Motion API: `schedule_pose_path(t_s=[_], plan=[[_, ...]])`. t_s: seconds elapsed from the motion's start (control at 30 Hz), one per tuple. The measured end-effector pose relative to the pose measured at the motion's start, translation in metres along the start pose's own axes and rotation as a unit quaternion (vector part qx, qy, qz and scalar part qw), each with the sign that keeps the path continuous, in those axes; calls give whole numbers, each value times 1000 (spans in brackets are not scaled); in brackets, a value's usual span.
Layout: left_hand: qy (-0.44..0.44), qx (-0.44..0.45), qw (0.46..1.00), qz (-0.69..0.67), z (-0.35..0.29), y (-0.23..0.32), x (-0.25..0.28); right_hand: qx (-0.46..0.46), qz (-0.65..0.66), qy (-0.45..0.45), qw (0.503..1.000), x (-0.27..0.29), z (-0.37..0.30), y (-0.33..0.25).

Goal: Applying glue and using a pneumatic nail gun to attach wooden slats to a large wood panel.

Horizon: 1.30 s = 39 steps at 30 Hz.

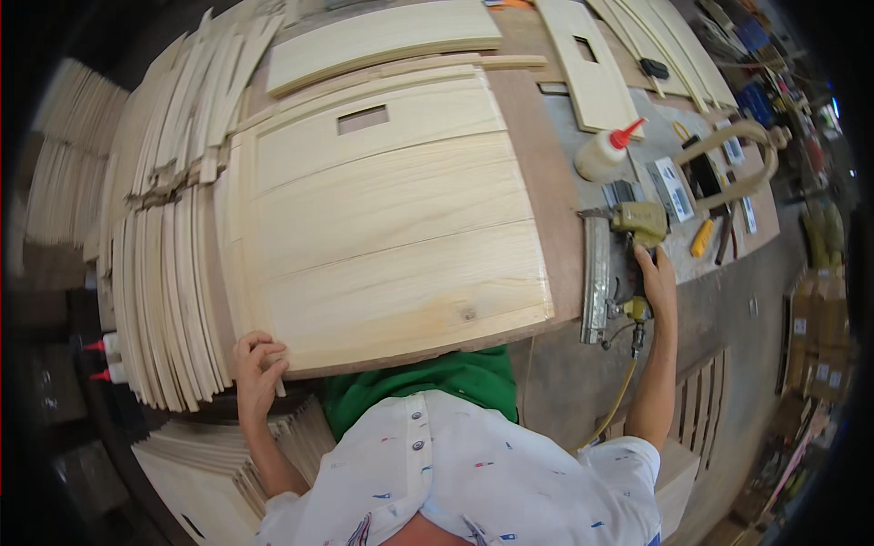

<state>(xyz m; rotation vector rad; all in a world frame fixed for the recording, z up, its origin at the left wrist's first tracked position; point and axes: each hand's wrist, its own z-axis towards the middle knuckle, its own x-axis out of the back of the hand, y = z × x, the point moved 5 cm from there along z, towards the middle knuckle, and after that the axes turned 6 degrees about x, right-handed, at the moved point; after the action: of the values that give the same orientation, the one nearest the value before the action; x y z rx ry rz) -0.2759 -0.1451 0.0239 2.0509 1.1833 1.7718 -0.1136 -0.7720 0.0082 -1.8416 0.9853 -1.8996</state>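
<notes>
A pale wooden panel (391, 209) of joined boards lies on the bench before me, with a rectangular slot in its far board. At the panel's near left corner is my left hand (259, 369), its fingers curled over the edge by the end of a thin wooden side strip (238, 237). My right hand (657, 273) is wrapped round the handle of a pneumatic nail gun (640, 218), beyond the panel's right edge. The gun's long grey magazine (596, 278) points toward me, and a yellow air hose (625, 391) runs down from it.
Wooden strips (168, 291) stand in rows at the left. More boards (382, 41) lie at the far side. A glue bottle (603, 155) with a red nozzle, a yellow-handled tool (702, 237) and a wooden frame-like handle (765, 164) occupy the right. Slotted panels (200, 491) are stacked low at left.
</notes>
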Motion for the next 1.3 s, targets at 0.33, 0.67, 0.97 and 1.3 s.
schedule_pose_path(t_s=[0.33,0.67,0.97,1.3], plan=[[47,-2,998,-38,-7,-6,-4,-38,131,-30,990,-6,5,30],[111,-27,993,32,92,37,50,51,-19,14,998,-10,23,39],[362,-149,882,261,339,63,83,-16,-187,-7,982,-8,0,16],[238,-57,926,286,392,60,101,43,-48,170,983,13,-82,-20]])
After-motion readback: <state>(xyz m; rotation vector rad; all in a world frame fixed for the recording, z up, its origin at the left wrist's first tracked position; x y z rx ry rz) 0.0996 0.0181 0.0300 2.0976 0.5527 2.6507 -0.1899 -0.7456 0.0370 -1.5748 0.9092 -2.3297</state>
